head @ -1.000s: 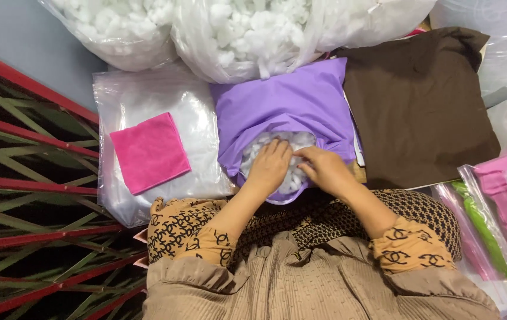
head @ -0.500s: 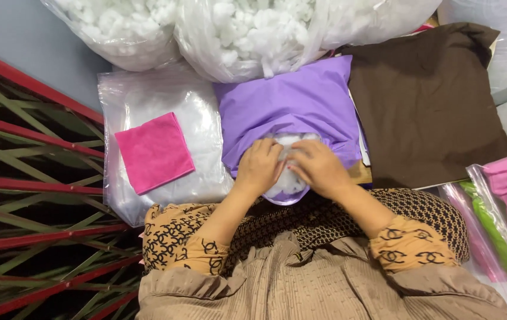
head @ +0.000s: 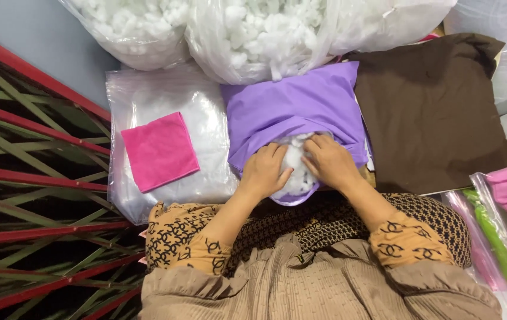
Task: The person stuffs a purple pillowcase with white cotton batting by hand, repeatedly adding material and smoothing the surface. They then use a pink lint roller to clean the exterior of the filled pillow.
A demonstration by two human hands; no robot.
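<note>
Purple pillow cover [head: 293,109] lies flat in front of the person, between a clear bag with a pink cloth [head: 160,150] on it and a brown cover [head: 431,112]. White stuffing [head: 293,172] shows at its open near end. Left hand [head: 265,173] and right hand [head: 330,161] sit side by side, fingers spread and pressing into the stuffing at the opening, gripping nothing firmly. Big clear bags of white stuffing [head: 253,35] lie beyond

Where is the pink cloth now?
In the head view, the pink cloth lies left of the purple cover, on a clear plastic bag.
</note>
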